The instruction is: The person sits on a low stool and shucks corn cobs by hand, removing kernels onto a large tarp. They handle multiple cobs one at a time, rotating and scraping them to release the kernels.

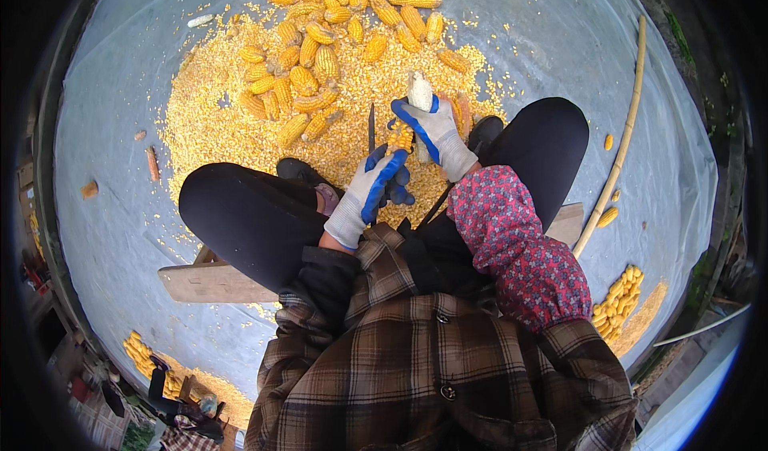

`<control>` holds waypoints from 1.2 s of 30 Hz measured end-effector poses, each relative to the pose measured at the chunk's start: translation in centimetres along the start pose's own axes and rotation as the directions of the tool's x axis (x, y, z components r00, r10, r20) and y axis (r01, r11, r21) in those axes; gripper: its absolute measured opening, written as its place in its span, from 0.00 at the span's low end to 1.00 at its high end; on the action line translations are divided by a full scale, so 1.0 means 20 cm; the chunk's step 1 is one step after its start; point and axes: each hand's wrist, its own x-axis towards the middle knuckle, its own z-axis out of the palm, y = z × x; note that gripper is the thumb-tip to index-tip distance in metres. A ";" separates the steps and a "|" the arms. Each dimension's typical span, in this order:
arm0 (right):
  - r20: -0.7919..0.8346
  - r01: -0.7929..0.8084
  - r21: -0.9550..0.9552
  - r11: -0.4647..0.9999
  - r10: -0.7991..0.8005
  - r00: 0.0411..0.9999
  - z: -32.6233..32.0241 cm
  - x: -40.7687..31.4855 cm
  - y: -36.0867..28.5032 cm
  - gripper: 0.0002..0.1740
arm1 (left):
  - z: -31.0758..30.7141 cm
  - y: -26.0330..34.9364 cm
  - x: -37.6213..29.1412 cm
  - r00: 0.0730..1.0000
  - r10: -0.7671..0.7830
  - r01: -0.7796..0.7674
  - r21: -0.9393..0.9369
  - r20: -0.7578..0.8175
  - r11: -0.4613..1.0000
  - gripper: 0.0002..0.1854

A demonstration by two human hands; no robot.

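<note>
My left hand (373, 188), in a white work glove with a blue coated palm, grips a partly shelled yellow ear of corn (400, 138). In the matching glove, my right hand (437, 128) holds a pale, bare corncob (420, 90) whose end sticks up past the thumb. The two hands are close together, with the ear between them. A dark, narrow bar (371, 128) rises just left of the ear; its lower part is hidden behind my left hand. Loose yellow kernels (216, 103) lie heaped beneath and ahead of my hands.
Whole ears of corn (303, 80) lie on the heap. A grey plastic sheet (558, 43) covers the ground, with a bamboo pole (624, 127) at right. Under me is a wooden bench (210, 284). Another person (186, 427) sits at lower left near more corn.
</note>
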 end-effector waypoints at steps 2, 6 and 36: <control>-0.017 0.007 -0.012 1.000 -0.008 1.000 0.01 0.00 0.00 0.12 | -0.03 -0.02 0.02 1.000 0.021 -0.020 -0.097 0.008 0.995 0.17; 0.074 -0.048 0.182 0.982 0.035 0.997 0.04 -0.03 0.00 0.16 | -0.04 -0.08 0.09 0.942 0.270 -0.157 0.452 -0.198 0.878 0.16; 0.178 -0.067 0.119 0.991 0.046 0.983 0.00 0.01 -0.03 0.20 | -0.01 -0.03 0.05 0.985 0.092 -0.075 0.119 -0.145 0.990 0.11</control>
